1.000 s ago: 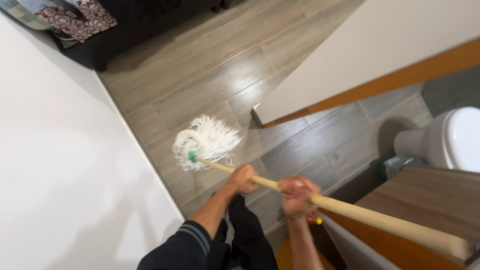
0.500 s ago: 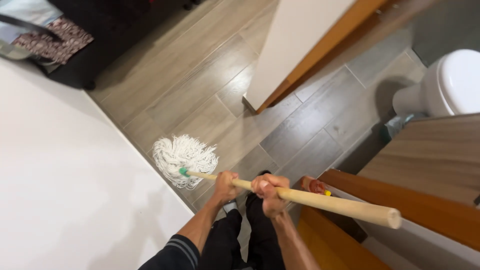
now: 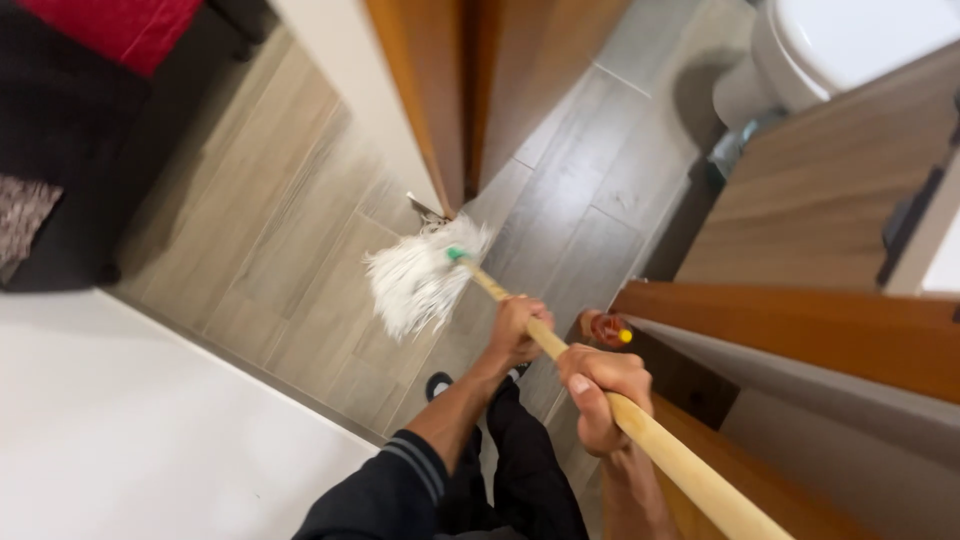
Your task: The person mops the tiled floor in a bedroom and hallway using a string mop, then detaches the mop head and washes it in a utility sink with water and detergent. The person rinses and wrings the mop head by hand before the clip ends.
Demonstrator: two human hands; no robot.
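In the head view, a mop is held in both hands over a floor of grey-brown wood-look tiles. Its white string head is pressed onto the floor just in front of the lower edge of an open door, beside the metal fitting at the door's foot. A small green collar joins the head to the pale wooden handle, which runs down to the bottom right of the picture and out of view. The handle is judged to be stiff, light and smooth, so a firm wrap of the fingers is called for; the string head is judged to be soft and floppy, and heavier if wet, though wetness cannot be told here. A two-handed hold well apart along the shaft is judged the best place to take it, and that is how it is held. The left hand is closed round the handle nearer the head, with a dark sleeve with pale stripes at the cuff behind it. The right hand is closed round the handle further back, its thumb laid along the wood. Dark trousers and a shoe are seen below the hands. A small reddish thing with a yellow tip lies just beside the handle, at the base of a wooden cabinet. A white toilet stands at the top right, and a white surface fills the bottom left.
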